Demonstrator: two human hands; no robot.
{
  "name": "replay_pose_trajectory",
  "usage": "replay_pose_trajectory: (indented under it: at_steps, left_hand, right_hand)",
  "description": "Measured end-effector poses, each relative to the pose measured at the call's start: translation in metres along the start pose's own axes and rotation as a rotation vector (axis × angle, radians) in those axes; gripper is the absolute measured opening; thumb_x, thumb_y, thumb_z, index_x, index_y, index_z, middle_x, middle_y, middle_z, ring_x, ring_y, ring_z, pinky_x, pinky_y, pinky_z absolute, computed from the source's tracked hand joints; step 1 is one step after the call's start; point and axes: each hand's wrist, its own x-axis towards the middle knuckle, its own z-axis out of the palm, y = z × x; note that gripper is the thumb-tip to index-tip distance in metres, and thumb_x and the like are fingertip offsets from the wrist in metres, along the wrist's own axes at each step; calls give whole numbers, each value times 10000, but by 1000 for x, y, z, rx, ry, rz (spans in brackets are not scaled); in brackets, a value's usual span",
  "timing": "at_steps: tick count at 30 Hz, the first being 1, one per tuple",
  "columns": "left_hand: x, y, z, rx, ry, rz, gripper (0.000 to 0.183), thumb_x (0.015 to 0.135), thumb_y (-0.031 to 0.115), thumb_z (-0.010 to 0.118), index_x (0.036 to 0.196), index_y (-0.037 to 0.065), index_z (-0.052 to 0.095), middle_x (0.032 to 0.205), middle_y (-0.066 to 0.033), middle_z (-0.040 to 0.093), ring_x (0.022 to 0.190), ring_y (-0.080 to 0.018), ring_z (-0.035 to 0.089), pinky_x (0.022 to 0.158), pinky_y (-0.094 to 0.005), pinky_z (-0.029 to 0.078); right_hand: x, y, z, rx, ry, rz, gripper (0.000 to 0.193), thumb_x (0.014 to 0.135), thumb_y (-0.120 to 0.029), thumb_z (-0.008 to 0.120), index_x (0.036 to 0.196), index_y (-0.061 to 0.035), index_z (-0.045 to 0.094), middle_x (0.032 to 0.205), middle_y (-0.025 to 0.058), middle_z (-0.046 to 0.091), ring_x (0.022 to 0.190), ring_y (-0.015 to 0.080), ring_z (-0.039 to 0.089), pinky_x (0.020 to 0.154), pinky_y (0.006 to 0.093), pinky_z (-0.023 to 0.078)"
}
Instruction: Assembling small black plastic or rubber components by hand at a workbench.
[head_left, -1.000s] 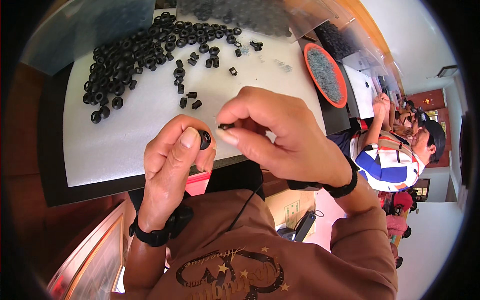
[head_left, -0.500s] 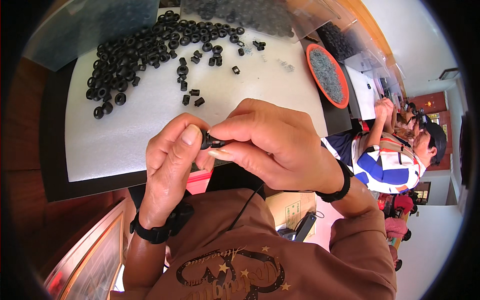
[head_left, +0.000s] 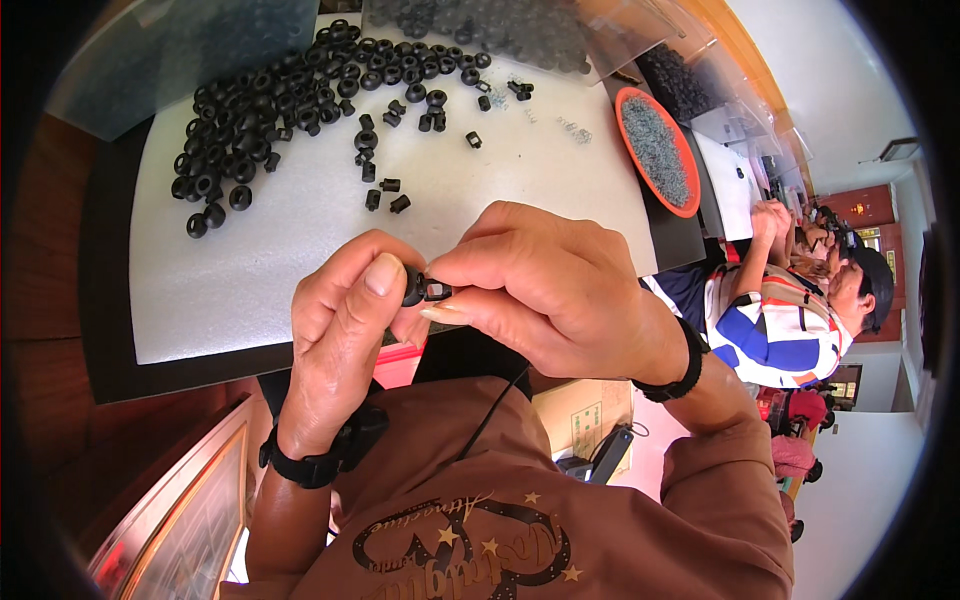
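Left hand (head_left: pixel 345 340) pinches a black ring part (head_left: pixel 412 287) between thumb and finger; right hand (head_left: pixel 545 290) presses a small black plug (head_left: pixel 437 292) against it. Both above the white mat (head_left: pixel 300 260) on the counter (head_left: pixel 100 340). Pile of black rings (head_left: pixel 280 100) at far side, orange tray (head_left: pixel 657 150) right.

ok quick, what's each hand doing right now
left hand: closed, pinching a small round black part
right hand: closed, pinching a small black insert against that part
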Motion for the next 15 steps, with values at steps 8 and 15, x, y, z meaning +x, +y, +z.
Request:
replay_pose_trajectory:
  at_steps: [8, 15]
  left_hand:
    - [1, 0, -1, -23, -28, 18, 333, 980, 296, 457, 860, -1, 550, 648, -4, 476, 590, -79, 437, 560, -232, 371]
    - [2, -2, -1, -6, -26, 24, 326, 979, 293, 462, 860, 3, 553, 638, 0, 474, 588, -75, 435, 556, -227, 369]
  right_hand:
    - [-1, 0, -2, -27, -3, -17, 205, 780, -95, 707, 923, -11, 587, 751, 104, 550, 592, 270, 573, 499, 334, 461]
    - [0, 0, -2, -66, -29, -11, 191, 792, -110, 698, 916, -14, 589, 721, 98, 542, 580, 269, 571, 485, 337, 453]
